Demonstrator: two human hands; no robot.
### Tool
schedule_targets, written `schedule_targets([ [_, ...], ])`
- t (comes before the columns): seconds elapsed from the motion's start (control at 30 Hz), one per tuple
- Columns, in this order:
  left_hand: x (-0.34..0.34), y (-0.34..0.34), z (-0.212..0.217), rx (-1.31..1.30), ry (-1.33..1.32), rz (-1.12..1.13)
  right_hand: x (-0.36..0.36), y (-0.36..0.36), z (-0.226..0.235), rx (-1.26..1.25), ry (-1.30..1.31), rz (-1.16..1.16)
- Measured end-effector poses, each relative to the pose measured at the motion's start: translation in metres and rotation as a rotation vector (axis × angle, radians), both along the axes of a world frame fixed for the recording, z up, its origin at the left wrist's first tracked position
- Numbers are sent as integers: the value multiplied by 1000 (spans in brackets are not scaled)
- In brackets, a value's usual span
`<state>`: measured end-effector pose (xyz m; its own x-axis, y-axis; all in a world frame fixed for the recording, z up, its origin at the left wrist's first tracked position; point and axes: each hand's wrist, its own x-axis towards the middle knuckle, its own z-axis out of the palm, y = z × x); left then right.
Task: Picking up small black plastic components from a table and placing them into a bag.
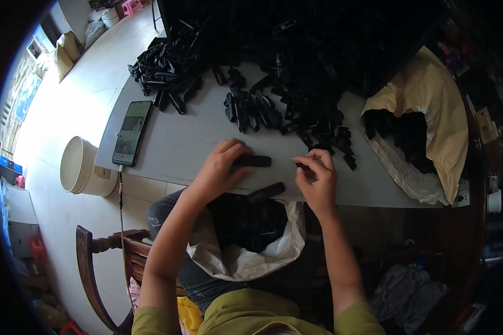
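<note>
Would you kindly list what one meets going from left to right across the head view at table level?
White bucket → phone → left hand on a black part → right hand → tan paper sack of black parts at the table's right end.

I see open table (184, 145) ahead-left of my hands; black parts (313, 111) crowd the far right.
</note>
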<state>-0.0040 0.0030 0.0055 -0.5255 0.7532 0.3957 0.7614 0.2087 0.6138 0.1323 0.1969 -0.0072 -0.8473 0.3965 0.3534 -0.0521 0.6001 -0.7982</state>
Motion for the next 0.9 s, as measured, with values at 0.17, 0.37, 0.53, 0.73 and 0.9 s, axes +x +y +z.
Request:
schedule_targets([
  [0.17, 4, 2, -4, 2, -136, -90, -17, -22, 12, -125, 93, 218],
  [0.37, 1, 2, -9, 28, -203, -70, -14, -10, 6, 96, -6, 172],
  [0.53, -4, 4, -12, 70, -250, -144, -12, -1, 15, 54, -117, 215],
  [0.73, -4, 6, -11, 65, -264, -191, -23, -1, 1, 141, -61, 310],
  [0.9, -2, 8, -9, 40, -208, -223, -15, -1, 6, 76, -71, 292],
])
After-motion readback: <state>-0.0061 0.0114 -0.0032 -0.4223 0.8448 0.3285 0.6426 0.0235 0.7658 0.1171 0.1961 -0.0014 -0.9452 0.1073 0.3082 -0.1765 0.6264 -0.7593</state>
